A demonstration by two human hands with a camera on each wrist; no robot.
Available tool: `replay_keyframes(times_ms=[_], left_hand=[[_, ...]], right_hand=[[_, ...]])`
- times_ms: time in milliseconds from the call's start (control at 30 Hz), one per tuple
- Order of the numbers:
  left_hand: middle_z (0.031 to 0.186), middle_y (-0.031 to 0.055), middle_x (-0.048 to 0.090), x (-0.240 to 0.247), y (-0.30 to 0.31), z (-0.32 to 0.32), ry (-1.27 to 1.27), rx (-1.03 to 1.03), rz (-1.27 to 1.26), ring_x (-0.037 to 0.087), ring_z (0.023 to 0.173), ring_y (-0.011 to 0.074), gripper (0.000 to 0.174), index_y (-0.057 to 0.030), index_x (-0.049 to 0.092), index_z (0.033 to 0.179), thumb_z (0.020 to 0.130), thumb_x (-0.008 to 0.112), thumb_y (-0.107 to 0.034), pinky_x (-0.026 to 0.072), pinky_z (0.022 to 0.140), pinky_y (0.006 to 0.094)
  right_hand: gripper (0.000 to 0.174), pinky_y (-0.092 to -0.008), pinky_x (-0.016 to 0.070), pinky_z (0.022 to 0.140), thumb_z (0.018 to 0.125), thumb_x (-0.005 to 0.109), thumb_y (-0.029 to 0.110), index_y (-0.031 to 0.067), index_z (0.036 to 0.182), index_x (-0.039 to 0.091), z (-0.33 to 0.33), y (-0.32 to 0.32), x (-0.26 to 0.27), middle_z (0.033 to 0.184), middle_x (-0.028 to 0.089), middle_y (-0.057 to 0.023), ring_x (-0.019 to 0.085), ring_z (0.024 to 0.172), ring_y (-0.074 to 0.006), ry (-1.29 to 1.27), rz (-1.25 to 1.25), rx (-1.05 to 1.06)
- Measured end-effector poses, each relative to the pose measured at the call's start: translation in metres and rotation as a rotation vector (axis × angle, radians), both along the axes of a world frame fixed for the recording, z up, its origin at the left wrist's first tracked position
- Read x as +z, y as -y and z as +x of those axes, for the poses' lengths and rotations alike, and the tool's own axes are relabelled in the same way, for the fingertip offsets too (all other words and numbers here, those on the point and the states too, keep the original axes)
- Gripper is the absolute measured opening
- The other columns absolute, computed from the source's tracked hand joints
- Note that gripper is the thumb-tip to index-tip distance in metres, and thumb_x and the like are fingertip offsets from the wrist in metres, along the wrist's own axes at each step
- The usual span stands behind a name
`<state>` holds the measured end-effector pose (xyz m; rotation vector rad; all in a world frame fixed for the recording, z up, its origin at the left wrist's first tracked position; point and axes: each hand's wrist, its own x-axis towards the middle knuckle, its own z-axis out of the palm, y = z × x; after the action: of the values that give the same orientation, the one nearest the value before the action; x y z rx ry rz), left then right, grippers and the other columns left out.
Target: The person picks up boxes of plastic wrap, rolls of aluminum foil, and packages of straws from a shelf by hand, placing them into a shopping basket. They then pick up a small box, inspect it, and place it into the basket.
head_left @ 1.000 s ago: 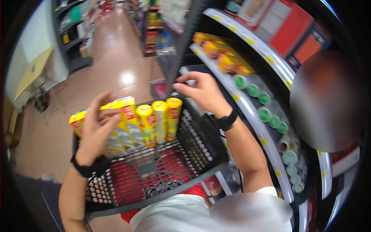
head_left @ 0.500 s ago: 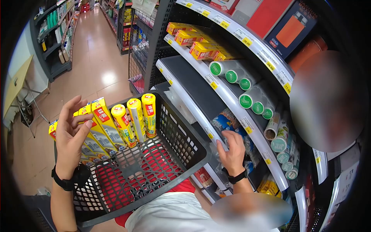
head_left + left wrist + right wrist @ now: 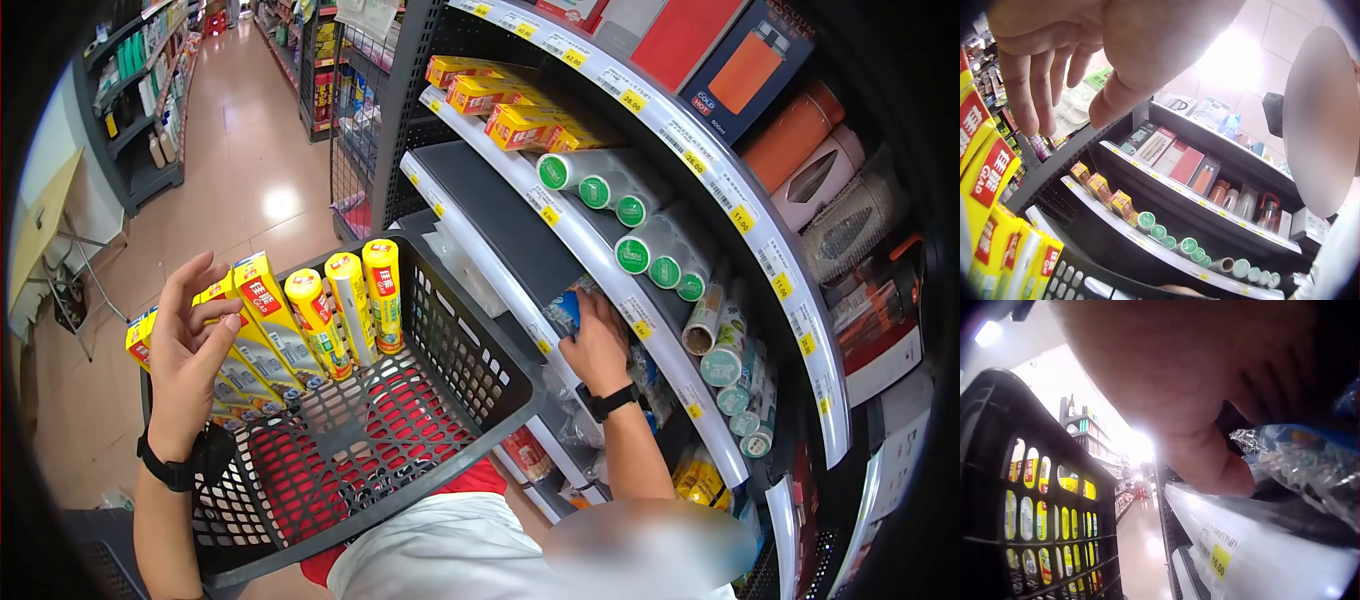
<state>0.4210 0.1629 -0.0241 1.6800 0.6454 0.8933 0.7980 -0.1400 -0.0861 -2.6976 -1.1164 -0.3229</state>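
In the head view my left hand point(image 3: 192, 350) hovers over the basket's left side, fingers loosely bent and holding nothing. Behind it, yellow Glad boxes point(image 3: 268, 310) stand upright in a black plastic basket point(image 3: 480, 400). Three yellow tubes point(image 3: 383, 298) stand beside the boxes. My right hand point(image 3: 600, 345) reaches onto a lower shelf, its fingers over a blue clear-plastic packet point(image 3: 562, 314). The right wrist view has the thumb above the shelf's front rail, left of the crinkled packet point(image 3: 1310, 456); the other fingers lie in shadow.
Curved shelves rise on the right. The one above my right hand carries green-capped rolls point(image 3: 632, 255) and yellow boxes point(image 3: 525, 125); higher up are boxed bottles point(image 3: 745, 70). A white price rail point(image 3: 620, 290) runs above that hand. An aisle floor point(image 3: 260, 150) stretches ahead.
My right hand came down from above the basket's far corner to the lower shelf, then moved further in over the blue packet. The left hand stays over the boxes.
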Motion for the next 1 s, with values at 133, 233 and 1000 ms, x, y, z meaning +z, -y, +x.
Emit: replay_keyframes(times_ms=[133,233,1000], left_hand=[[0.143,0.0137,0.053,0.0,0.0,-0.001,0.003,-0.003,-0.005,0.062,0.112,0.0153,0.061,-0.0037,0.042,0.151,0.094,0.065,-0.002,0.049,0.102,0.0296],[0.143,0.0136,0.052,-0.001,-0.001,0.0,0.005,-0.011,-0.017,0.062,0.112,0.0152,0.062,-0.0034,0.041,0.151,0.094,0.065,-0.002,0.0501,0.1,0.0291],[0.141,0.0184,0.053,-0.001,-0.004,-0.005,-0.027,-0.072,0.02,0.065,0.117,0.023,0.061,-0.0001,0.039,0.148,0.094,0.067,0.0,0.0549,0.097,0.0345]], right_hand=[[0.058,-0.0482,0.0455,0.106,0.08,0.07,0.013,0.0058,0.136,0.058,0.014,-0.003,-0.013,0.144,0.054,-0.0183,0.055,0.127,-0.0387,0.064,-0.131,-0.039],[0.048,-0.0479,0.0485,0.102,0.082,0.069,0.013,0.0058,0.129,0.063,0.026,0.0,-0.028,0.14,0.058,-0.0159,0.059,0.122,-0.0375,0.112,-0.128,-0.04],[0.069,-0.0529,0.0311,0.116,0.074,0.074,0.014,-0.0023,0.137,0.052,-0.041,0.009,0.004,0.143,0.05,-0.0245,0.042,0.135,-0.0468,0.122,0.175,0.071]])
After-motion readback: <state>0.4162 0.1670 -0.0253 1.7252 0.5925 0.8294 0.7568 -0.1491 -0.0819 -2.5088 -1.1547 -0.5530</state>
